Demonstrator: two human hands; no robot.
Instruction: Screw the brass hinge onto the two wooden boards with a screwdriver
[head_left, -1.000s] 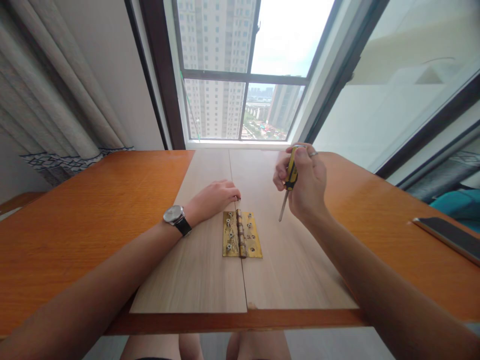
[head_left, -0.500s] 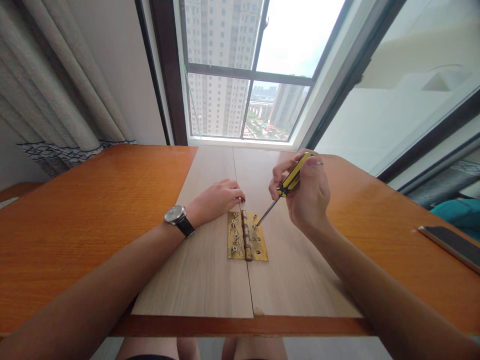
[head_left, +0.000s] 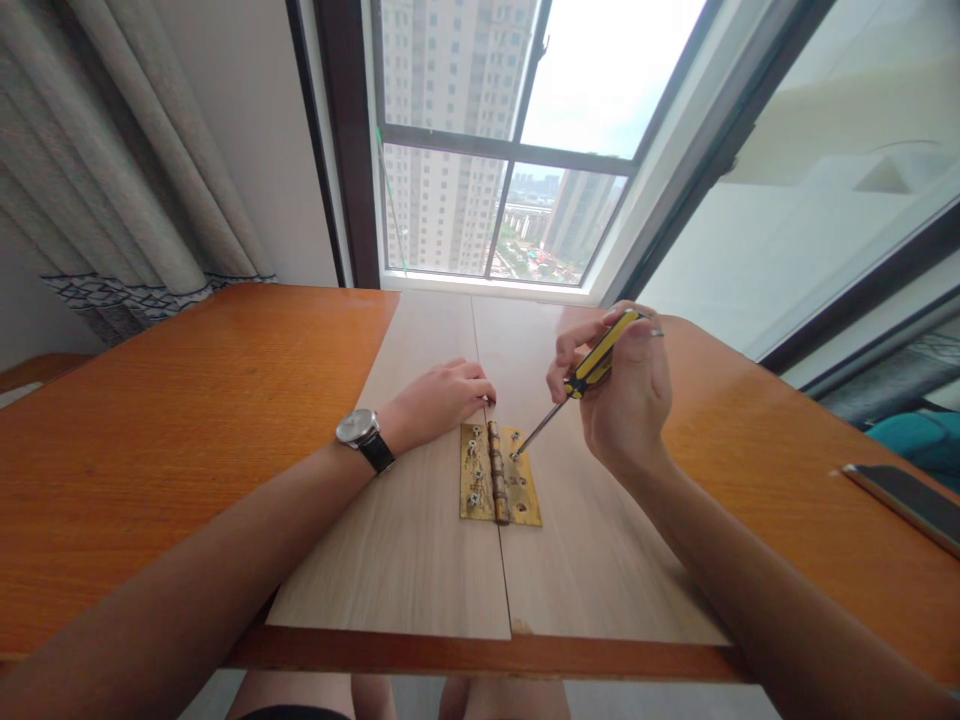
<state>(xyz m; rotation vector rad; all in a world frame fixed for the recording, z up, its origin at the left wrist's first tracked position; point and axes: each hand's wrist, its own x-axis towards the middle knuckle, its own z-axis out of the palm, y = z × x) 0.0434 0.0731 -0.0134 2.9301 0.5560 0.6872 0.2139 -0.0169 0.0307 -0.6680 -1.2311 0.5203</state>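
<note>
right hand [head_left: 626,410] grips the screwdriver [head_left: 602,355], tip at the right of the hinge [head_left: 499,475], which spans two boards [head_left: 390,560]; left hand [head_left: 435,402] rests just beyond, whether pinching anything i cannot tell.

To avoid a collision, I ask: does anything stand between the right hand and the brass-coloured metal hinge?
Nothing visible blocks the right hand: only its yellow-and-black screwdriver spans to the hinge; the left hand lies aside.
</note>
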